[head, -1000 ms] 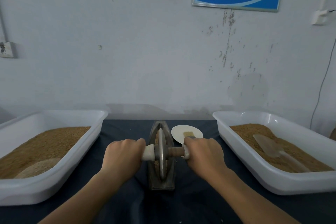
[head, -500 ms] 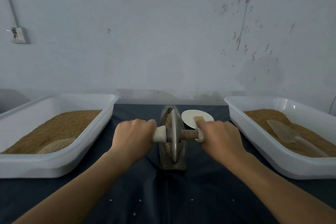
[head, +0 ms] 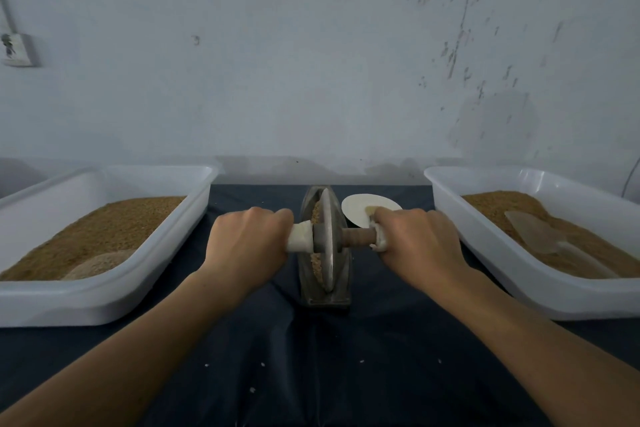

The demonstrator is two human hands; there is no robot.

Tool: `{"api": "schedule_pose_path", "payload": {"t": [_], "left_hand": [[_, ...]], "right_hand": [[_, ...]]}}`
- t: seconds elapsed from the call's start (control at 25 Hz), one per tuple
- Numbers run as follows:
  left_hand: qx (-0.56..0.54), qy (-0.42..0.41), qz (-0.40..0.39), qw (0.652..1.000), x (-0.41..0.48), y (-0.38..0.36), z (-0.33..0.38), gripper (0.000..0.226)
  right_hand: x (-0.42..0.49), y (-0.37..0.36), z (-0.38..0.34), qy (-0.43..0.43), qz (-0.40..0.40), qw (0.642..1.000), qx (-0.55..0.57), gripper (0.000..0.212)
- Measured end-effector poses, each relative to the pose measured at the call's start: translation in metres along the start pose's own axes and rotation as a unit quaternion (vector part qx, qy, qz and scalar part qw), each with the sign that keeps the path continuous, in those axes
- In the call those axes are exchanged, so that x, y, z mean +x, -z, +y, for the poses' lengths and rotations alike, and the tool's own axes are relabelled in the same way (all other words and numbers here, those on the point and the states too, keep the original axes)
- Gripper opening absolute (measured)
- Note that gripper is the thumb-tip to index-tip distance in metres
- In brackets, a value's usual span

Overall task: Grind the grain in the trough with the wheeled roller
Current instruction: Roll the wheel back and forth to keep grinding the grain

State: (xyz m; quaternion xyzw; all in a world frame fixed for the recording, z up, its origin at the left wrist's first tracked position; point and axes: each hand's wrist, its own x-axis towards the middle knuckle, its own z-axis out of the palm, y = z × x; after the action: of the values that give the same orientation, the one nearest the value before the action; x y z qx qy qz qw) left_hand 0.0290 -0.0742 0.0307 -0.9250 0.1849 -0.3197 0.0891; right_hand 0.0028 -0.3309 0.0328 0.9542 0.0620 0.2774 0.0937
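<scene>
Grips: left grip (head: 247, 243), right grip (head: 419, 243) clasped your grey metal wheeled roller (head: 327, 243).
Risk: uneven pushing threatened spilling tan grain (head: 316, 261) off the grey trough (head: 325, 298).

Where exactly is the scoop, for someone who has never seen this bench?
Two white tubs flank the dark cloth; take the right tub. The scoop lies on its brown grain, blade toward the wall. It is the only translucent, flat-bladed tool here, and the left tub holds none.

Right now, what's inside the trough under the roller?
Tan grain shows in the trough along the left face of the wheeled roller. The trough floor beneath the wheel is covered.
</scene>
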Motion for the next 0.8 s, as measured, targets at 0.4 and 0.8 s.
{"api": "schedule_pose_path", "payload": {"t": [0.4, 0.8], "left_hand": [[0.016, 0.016, -0.008, 1.000, 0.009, -0.031, 0.006, 0.028], [0.012, 0.040, 0.014, 0.999, 0.026, -0.066, 0.006, 0.036]], "right_hand": [[0.009, -0.035, -0.005, -0.008, -0.003, 1.000, -0.011, 0.008], [0.037, -0.065, -0.004, 0.005, 0.038, 0.999, -0.035, 0.021]]}}
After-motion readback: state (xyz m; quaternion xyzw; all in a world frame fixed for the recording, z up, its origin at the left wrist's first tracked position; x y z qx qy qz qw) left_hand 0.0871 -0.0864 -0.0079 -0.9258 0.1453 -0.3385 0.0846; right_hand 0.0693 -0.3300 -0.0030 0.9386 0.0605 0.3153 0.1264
